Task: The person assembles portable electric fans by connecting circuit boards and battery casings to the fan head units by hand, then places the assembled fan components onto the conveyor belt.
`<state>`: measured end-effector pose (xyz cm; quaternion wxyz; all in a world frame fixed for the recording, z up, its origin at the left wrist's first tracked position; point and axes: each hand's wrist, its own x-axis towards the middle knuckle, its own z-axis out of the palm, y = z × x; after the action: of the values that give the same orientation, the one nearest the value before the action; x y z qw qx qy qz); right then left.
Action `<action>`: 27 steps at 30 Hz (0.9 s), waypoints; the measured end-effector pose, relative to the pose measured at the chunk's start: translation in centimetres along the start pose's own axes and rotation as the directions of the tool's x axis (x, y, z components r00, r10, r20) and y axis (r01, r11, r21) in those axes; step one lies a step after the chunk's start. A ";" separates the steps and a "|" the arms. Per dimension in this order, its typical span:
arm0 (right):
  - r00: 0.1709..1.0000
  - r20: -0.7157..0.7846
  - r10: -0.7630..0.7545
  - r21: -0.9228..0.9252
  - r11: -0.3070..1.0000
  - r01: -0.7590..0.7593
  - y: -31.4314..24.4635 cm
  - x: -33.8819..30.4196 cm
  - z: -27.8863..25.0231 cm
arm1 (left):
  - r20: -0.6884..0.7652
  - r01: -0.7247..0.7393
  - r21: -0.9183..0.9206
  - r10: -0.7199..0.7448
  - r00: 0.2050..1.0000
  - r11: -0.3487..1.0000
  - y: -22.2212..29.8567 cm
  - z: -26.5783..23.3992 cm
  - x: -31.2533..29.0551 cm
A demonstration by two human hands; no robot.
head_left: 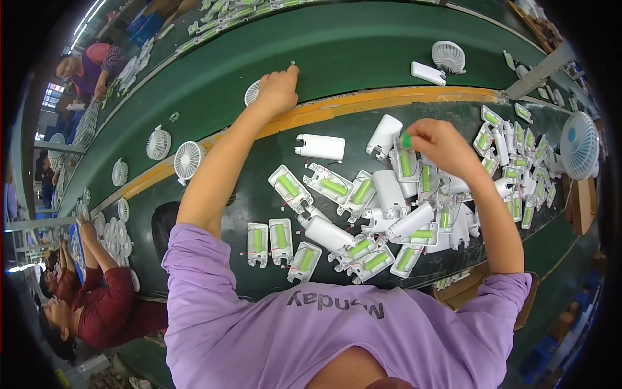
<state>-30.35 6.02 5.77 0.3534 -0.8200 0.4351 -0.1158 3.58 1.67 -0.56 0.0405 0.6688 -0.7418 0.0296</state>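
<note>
My left hand [278, 91] reaches far out over the green conveyor belt, its fingers closed around a white fan head [253, 94]. A small part [293, 63] pokes out past its fingertips. Over the pile on the near bench, my right hand [440, 144] is bent with its fingertips pinched together. A darker green patch [406, 140] shows at those fingertips; whether it is worn or held I cannot tell. Just below lies a white casing half with a light green battery cell [405, 163]. Several more open casings [290, 187] with cells and closed white casings [320, 148] lie around it.
A yellow-orange rail [337, 111] divides belt and bench. Fan heads [159, 143] rest on the belt at left, another fan [448, 57] at far right beside a white casing [428, 73]. A larger fan [580, 146] stands right. Co-workers [110, 305] sit at left.
</note>
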 end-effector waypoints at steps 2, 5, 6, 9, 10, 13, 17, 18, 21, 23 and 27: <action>0.992 -0.063 -0.106 -0.067 0.993 0.101 -0.5 -0.4 2.1 | -0.045 -0.055 -0.128 0.050 0.998 0.990 0.3 -0.5 -1.0; 0.919 -0.121 -0.375 -0.472 0.836 0.279 -1.5 -0.3 5.2 | 0.109 0.153 -0.431 -0.116 0.987 0.889 1.1 -1.9 -2.2; 0.920 -0.108 -0.377 -0.554 0.791 0.259 -1.3 0.0 6.1 | 0.100 0.148 -0.424 -0.116 0.988 0.894 1.2 -2.4 -2.7; 0.921 -0.122 -0.369 -0.554 0.795 0.246 -0.5 0.4 6.8 | 0.176 0.204 -0.681 -0.113 0.978 0.704 1.2 -3.8 -4.2; 0.926 -0.138 -0.352 -0.467 0.847 0.253 -0.1 0.3 6.5 | 0.147 0.195 -0.735 -0.128 0.981 0.649 1.5 -4.4 -4.8; 0.965 -0.150 -0.215 0.005 0.976 0.218 0.6 -0.7 5.1 | 0.074 0.144 -0.844 -0.154 0.985 0.517 1.9 -6.4 -6.9; 0.982 -0.185 0.029 0.637 0.765 0.097 -1.0 -2.2 3.4 | -0.002 0.050 -0.943 -0.155 0.988 0.329 3.3 -8.8 -8.8; 0.982 -0.189 0.029 0.632 0.768 0.099 -1.3 -2.3 3.0 | -0.007 0.044 -0.944 -0.153 0.988 0.327 4.0 -9.3 -9.1; 0.919 -0.394 -0.017 0.740 0.588 0.328 -2.8 -2.3 1.7 | 0.085 0.091 -0.988 -0.055 0.995 0.125 6.6 -10.7 -9.6; 0.926 -0.375 -0.049 0.716 0.619 0.323 -4.5 -2.7 1.0 | 0.097 0.099 -0.993 -0.026 0.995 0.062 7.9 -11.3 -10.3; 0.921 -0.370 -0.124 0.490 0.816 0.307 -7.2 -3.9 1.0 | 0.095 0.099 -0.994 0.083 0.992 -0.053 10.0 -12.0 -11.4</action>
<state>-27.65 12.26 10.43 0.4781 -0.7016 0.3395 -0.4049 -4.91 15.20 10.38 0.4667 0.4353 -0.5284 -0.5600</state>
